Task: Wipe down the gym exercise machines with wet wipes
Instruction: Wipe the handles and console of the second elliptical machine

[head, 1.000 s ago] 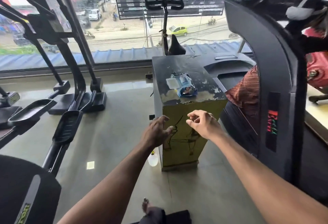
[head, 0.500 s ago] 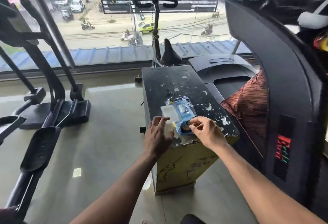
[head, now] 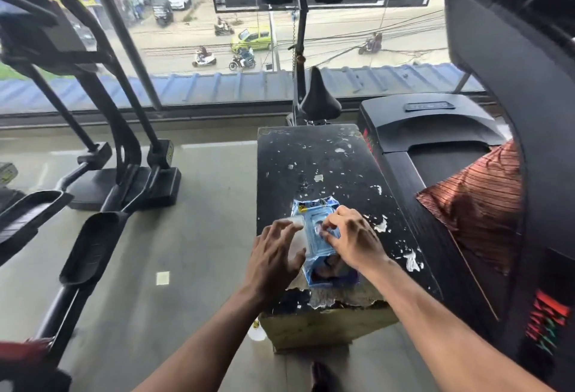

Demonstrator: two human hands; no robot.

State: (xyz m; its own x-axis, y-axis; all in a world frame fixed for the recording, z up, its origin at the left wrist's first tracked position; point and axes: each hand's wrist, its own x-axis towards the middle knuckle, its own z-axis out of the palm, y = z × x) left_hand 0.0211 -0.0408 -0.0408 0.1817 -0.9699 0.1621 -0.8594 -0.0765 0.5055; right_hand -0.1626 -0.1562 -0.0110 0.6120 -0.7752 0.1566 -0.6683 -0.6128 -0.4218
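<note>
Blue plastic wet wipes pack (head: pixel 320 237) lies under both hands, near the front edge of a black box (head: pixel 323 167) with peeling paint. Left hand (head: pixel 273 259) presses the pack's open white flap (head: pixel 295 227) with spread, relaxed fingers. Right hand (head: pixel 354 239), touching the pack's right side, pinches at the opening with curled fingertips. Beyond the hands stands a bike saddle (head: pixel 317 102); farther right a treadmill (head: pixel 435 130), left an elliptical trainer (head: pixel 102 149).

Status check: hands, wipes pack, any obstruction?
Left hand presses the open lid flap. Right hand pinching at wipes pack opening on the box. Nothing in the way.
</note>
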